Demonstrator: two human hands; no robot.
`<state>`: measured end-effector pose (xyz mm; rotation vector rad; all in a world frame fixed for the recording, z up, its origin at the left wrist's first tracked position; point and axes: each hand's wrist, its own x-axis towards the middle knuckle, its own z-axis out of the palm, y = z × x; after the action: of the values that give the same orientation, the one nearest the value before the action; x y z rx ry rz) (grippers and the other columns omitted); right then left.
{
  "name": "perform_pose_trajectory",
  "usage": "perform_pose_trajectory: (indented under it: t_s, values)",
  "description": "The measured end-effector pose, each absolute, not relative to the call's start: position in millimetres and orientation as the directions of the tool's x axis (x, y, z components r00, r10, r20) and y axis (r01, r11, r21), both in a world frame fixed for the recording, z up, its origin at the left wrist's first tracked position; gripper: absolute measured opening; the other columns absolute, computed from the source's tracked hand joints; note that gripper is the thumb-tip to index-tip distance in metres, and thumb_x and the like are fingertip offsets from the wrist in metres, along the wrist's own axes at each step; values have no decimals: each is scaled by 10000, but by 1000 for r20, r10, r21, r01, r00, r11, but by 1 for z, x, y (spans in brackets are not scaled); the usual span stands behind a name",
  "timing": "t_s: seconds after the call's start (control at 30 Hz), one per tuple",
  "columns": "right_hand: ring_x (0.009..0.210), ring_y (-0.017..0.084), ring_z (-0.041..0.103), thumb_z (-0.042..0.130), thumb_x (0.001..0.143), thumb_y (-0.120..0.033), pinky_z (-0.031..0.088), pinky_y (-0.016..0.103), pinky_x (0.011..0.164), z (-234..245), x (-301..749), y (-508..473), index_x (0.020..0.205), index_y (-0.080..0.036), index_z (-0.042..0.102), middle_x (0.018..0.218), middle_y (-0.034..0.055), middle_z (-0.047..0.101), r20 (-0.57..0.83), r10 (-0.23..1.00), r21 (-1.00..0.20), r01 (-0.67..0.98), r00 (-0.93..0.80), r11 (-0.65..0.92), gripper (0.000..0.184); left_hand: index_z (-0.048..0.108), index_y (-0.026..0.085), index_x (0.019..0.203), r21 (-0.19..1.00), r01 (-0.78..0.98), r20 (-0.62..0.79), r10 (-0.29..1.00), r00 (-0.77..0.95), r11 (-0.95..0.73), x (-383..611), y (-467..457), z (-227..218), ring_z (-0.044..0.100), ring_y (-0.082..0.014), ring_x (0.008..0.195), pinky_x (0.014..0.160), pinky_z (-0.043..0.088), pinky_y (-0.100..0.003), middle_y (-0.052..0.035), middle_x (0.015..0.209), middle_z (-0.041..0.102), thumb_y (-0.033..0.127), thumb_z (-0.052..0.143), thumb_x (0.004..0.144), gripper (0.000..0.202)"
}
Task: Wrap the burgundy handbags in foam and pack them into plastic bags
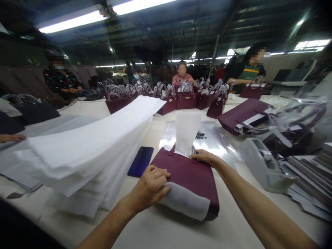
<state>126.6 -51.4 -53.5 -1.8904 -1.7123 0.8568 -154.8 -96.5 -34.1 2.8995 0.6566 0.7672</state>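
A burgundy handbag [186, 173] lies on the table in front of me, its base towards me. White foam sheet [185, 200] wraps around the base, and another white sheet [187, 133] stands up out of the bag's top between the handles. My left hand [155, 181] is closed at the bag's left side, fingers curled on the burgundy face and thumb at the foam sheet's edge. My right hand [203, 156] grips the top edge beside a handle; its fingertips are partly hidden.
A tall stack of white foam sheets [90, 138] and a phone [140, 161] lie left. Several burgundy handbags [187, 100] stand behind; one lies tilted [243, 114] at right, near a grey tape dispenser [267, 166] and stacked boards [313, 180]. Several people work around the table.
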Motion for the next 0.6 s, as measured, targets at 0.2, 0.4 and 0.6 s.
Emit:
perform_pose_trajectory:
  t_s: [0.2,0.4,0.6]
  values:
    - [685,171,531,457,805,-551,366,287,631,-26,92,-126,911,-181,521,750,27,578,181,977,-564,803,-108,193,391,567,189,891,231,381,424,446,788,-895,-152,-89,-38,589,-176,976,885,362,-362,-21,968,658,211,518,826,84]
    - [657,209,567,564,789,-385,337,304,598,-39,66,-163,780,-206,533,732,21,615,65,901,-277,860,-429,430,182,556,208,821,201,414,321,459,828,-888,-135,-72,-2,600,-159,918,959,342,-360,-3,939,659,247,541,818,42]
    - [698,204,602,539,808,-437,358,288,606,-29,78,-152,816,-201,562,784,20,653,-18,899,-398,828,-437,394,237,529,104,1078,-159,645,648,414,640,-748,-6,27,79,393,-348,1198,1018,180,-576,-162,1187,534,496,548,768,500]
